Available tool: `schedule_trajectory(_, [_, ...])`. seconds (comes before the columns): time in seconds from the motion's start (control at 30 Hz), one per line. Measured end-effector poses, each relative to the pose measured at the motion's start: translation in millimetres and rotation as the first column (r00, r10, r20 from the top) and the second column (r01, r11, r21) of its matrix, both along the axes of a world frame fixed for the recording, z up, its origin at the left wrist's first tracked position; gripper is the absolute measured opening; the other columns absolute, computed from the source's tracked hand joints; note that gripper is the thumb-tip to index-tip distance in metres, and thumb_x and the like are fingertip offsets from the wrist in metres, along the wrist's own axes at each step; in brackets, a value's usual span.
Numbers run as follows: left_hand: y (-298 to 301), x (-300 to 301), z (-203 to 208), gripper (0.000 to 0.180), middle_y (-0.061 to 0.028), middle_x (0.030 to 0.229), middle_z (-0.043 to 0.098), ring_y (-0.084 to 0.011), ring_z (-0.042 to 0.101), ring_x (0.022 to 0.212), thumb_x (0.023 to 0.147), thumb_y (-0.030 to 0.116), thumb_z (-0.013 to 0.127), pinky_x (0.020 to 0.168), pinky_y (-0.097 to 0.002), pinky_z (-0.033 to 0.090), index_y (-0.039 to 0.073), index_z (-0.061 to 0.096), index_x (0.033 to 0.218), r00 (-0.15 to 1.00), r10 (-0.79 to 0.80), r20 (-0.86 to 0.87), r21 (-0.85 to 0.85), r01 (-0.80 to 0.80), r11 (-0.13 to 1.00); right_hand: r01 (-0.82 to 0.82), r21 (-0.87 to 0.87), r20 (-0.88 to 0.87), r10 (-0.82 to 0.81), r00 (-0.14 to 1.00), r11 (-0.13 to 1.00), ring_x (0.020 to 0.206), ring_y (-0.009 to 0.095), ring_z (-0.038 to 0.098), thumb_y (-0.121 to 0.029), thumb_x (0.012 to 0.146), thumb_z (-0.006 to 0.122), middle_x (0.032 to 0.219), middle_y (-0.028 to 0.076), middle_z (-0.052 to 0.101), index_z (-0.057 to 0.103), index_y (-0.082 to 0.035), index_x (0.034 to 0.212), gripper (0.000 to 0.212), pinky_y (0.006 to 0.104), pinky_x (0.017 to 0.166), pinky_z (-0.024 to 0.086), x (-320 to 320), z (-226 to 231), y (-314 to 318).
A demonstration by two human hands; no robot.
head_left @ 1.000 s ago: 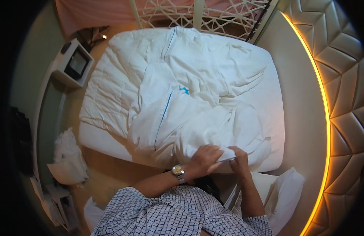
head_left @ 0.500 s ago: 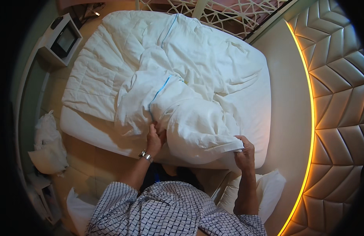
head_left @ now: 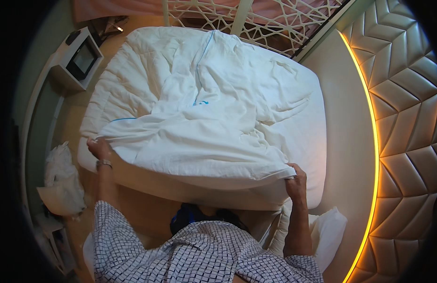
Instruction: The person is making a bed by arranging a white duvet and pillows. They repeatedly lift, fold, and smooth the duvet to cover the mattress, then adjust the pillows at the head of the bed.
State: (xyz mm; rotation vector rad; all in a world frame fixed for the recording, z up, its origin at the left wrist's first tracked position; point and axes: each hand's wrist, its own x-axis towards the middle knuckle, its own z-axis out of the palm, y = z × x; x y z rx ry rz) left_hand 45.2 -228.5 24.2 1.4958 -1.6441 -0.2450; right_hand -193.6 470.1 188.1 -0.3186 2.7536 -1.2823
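A white duvet cover point(head_left: 195, 146) with thin blue lines is spread in wrinkles over the bed. My left hand point(head_left: 100, 149), with a metal watch on its wrist, is closed on the cover's near edge at the left. At the right, my right hand point(head_left: 297, 181) grips the near corner of the same edge. Between them the edge is drawn out and hangs slightly over the mattress side. Under the cover at the left lies a white quilted duvet point(head_left: 117, 89). A fitted white mattress point(head_left: 306, 127) shows at the right.
A padded headboard point(head_left: 402, 127) with a glowing light strip runs along the right. White pillows point(head_left: 327, 231) lie at the lower right. White bundled linen point(head_left: 63, 184) sits on the floor at the left, below a wall shelf point(head_left: 81, 61). A lattice screen point(head_left: 275, 26) stands beyond the bed.
My left hand has swung far to the left, pulling the cover's edge with it. The bunched cloth near me has flattened. My right hand keeps its hold almost in place.
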Motion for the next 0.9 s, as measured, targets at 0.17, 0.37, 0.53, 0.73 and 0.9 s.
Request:
schedule_trajectory(0.17, [194.4,-60.4,-8.4,0.027,-0.019,0.102,0.063,-0.0356,0.062,0.1,0.094,0.019,0.061,0.089,-0.0428,0.049,-0.003,0.057,0.109,0.892,-0.448,-0.06,0.332,0.441,0.834,0.045,-0.02,0.023,-0.044,0.999,0.999,0.08,0.013,0.063,-0.004,0.09,0.065,0.085,0.008,0.071,0.068,0.0,0.107,0.018,0.0284,0.075,0.051,1.3,14.4,2.9])
schedule_trajectory(0.37, [324.1,-91.5,-4.1,0.047,-0.0071,0.077,0.063,-0.0225,0.066,0.062,0.099,0.05,0.053,0.044,-0.036,0.051,0.002,0.056,0.101,0.743,0.176,-0.645,0.748,0.662,-0.052,-0.003,-0.102,0.085,0.012,0.996,0.995,0.08,0.011,0.063,-0.002,0.09,0.066,0.087,0.006,0.071,0.068,0.001,0.107,0.018,0.0273,0.075,0.051,8.7,17.7,-3.0])
schedule_trajectory(0.53, [329.5,-111.4,-42.4,0.048,-0.0032,0.068,0.057,-0.0179,0.059,0.052,0.102,0.052,0.046,0.04,-0.0329,0.046,0.006,0.058,0.096,0.672,0.207,-0.711,0.699,0.708,0.105,-0.073,-0.097,0.039,0.077,0.996,0.993,0.084,0.012,0.065,0.0,0.09,0.065,0.089,0.007,0.072,0.068,0.001,0.108,0.019,0.0275,0.077,0.051,14.1,17.9,-4.3])
schedule_trajectory(0.73, [290.4,-93.7,-33.6,0.047,-0.0005,0.051,0.041,-0.0148,0.036,0.033,0.104,0.05,0.043,0.033,-0.0307,0.032,0.01,0.05,0.08,0.774,-0.146,-0.616,0.764,0.632,0.13,-0.061,-0.068,0.077,0.066,0.995,0.996,0.085,0.014,0.066,0.0,0.089,0.064,0.091,0.01,0.073,0.068,0.0,0.109,0.02,0.0281,0.077,0.052,9.9,20.3,1.6])
schedule_trajectory(0.9, [244.4,-93.3,0.1,0.047,-0.0013,0.051,0.042,-0.0158,0.041,0.038,0.1,0.051,0.054,0.036,-0.0333,0.036,0.012,0.046,0.075,0.773,-0.109,-0.624,0.775,0.631,0.042,-0.082,-0.092,0.119,0.093,0.989,0.992,0.089,0.016,0.066,0.0,0.087,0.065,0.095,0.011,0.073,0.068,0.001,0.108,0.021,0.0294,0.081,0.052,4.5,15.0,6.1])
